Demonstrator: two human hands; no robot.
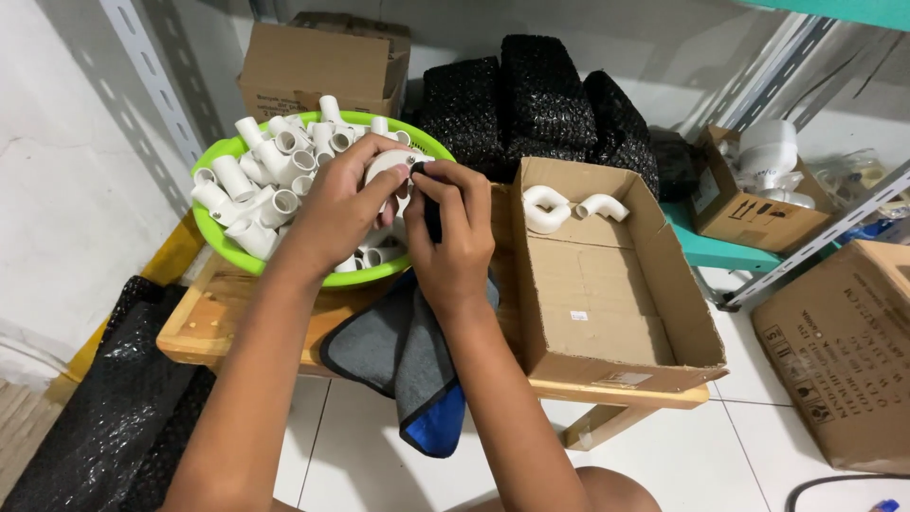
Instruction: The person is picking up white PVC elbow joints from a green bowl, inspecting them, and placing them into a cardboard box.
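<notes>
My left hand [343, 204] grips a white plastic pipe fitting [387, 165] above the green basket [220, 235], which is heaped with several more white fittings [270, 171]. My right hand [453, 237] holds a grey cloth with blue edging [408, 365] and presses a dark fold of it against the fitting's open end. The rest of the cloth hangs down over the wooden table's front edge. To the right lies an open cardboard box [607, 303] with two white curved fittings [569, 209] at its far end.
The low wooden table [204, 327] carries the basket and box. Black bubble-wrap bundles [540, 104] and a brown carton [318, 66] stand behind. More cartons [839, 351] sit at right, with black wrap [104, 417] on the floor at left.
</notes>
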